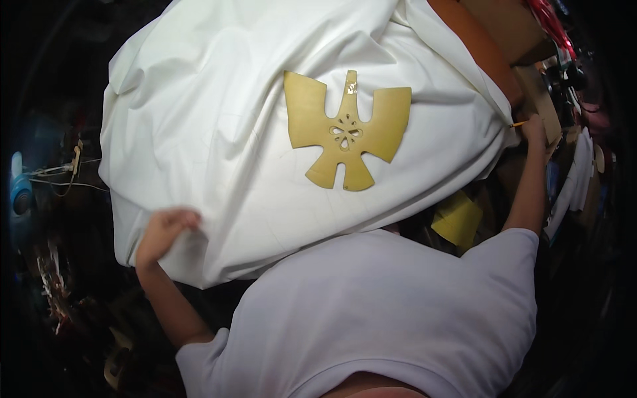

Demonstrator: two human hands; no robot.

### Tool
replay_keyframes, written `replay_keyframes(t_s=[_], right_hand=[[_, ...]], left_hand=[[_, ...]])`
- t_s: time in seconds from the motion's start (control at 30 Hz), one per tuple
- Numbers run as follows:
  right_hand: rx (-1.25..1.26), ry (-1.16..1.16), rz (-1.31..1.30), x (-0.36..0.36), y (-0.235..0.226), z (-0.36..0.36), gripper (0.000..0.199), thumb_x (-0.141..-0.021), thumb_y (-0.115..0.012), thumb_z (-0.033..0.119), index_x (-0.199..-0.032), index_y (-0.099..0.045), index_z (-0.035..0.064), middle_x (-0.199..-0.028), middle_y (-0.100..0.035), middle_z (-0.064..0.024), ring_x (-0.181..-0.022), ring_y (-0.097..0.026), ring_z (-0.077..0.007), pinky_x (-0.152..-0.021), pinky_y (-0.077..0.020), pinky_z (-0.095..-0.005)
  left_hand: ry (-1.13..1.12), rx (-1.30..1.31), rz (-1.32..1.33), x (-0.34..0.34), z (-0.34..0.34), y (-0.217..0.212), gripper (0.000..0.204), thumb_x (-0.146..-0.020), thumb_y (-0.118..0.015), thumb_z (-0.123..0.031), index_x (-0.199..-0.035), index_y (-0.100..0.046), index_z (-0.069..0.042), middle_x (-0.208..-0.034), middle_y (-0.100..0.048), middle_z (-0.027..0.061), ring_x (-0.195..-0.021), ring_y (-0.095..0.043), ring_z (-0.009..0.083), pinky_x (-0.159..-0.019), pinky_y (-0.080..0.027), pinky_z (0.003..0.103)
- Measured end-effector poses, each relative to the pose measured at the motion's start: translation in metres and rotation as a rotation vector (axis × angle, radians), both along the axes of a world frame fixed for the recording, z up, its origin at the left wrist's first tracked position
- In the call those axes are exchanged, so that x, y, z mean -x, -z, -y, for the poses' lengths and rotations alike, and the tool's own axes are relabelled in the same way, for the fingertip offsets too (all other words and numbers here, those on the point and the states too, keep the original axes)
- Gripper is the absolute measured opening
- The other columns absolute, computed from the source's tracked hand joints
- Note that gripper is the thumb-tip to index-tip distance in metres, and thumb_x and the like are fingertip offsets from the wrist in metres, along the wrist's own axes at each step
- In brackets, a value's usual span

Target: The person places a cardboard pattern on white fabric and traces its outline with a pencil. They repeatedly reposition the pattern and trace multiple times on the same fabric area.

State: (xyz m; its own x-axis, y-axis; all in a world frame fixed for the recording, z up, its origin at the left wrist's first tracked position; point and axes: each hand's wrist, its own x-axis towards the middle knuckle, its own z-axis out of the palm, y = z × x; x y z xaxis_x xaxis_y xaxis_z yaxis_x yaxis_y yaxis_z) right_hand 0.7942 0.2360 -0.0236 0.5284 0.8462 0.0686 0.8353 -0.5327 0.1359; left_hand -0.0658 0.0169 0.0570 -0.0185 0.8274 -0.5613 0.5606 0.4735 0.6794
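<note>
A large white sheet of soft, fabric- or leather-like material (212, 86) spreads before me in folds, with faint drawn lines on it. On top of it lies a flat yellow template (308, 126) with wing-like lobes, a narrow upper tongue and small petal-shaped holes in its middle. My left hand (162, 235) is over the sheet's near left edge, its fingers blurred by motion; whether it grips the material I cannot tell. Out at the far right, my right hand (533, 127) is closed around a thin yellow-orange pencil (518, 124), its tip by the sheet's right edge.
An orange-brown surface (474, 43) shows beneath the sheet at upper right, beside cardboard boxes (507, 26). A yellow piece (458, 220) sits below the sheet near my right arm. To the left are a blue-and-white object (21, 192) and pale cords (63, 182).
</note>
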Motion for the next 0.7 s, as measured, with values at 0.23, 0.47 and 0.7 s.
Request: replay_keyframes(t_s=[0.23,0.47,0.7], right_hand=[[-0.442,-0.304,-0.595,0.133,-0.052,-0.097,0.026,-0.094,-0.063,0.029,-0.112,-0.074,0.0128,-0.072,-0.066,-0.0076,-0.054,-0.062,-0.0196,-0.05,-0.046,-0.0344],[-0.416,-0.146,-1.023,0.29,-0.046,-0.177,0.033,-0.091,-0.072,0.039,-0.108,-0.071,0.0106,-0.064,-0.053,0.0023,-0.045,-0.044,-0.006,-0.039,-0.033,-0.0257],[-0.589,-0.268,-1.121,0.323,-0.03,-0.261,0.03,-0.092,-0.072,0.033,-0.102,-0.065,0.0062,-0.067,-0.056,-0.001,-0.048,-0.051,-0.012,-0.04,-0.0408,-0.0253]], left_hand=[[-0.287,-0.777,-0.446,0.047,-0.202,0.021,0.05,-0.091,-0.067,-0.037,-0.123,-0.066,0.001,-0.123,-0.067,0.0196,-0.113,-0.064,0.0292,-0.098,-0.048,0.036],[-0.328,-0.696,-1.028,-0.003,-0.29,0.118,0.054,-0.091,-0.063,-0.047,-0.127,-0.061,-0.007,-0.108,-0.07,0.0199,-0.109,-0.064,0.0357,-0.09,-0.05,0.047],[-0.414,-0.798,-1.023,0.068,-0.295,0.08,0.027,-0.099,-0.049,-0.033,-0.102,-0.058,-0.007,-0.089,-0.07,0.022,-0.086,-0.067,0.0442,-0.074,-0.051,0.055]])
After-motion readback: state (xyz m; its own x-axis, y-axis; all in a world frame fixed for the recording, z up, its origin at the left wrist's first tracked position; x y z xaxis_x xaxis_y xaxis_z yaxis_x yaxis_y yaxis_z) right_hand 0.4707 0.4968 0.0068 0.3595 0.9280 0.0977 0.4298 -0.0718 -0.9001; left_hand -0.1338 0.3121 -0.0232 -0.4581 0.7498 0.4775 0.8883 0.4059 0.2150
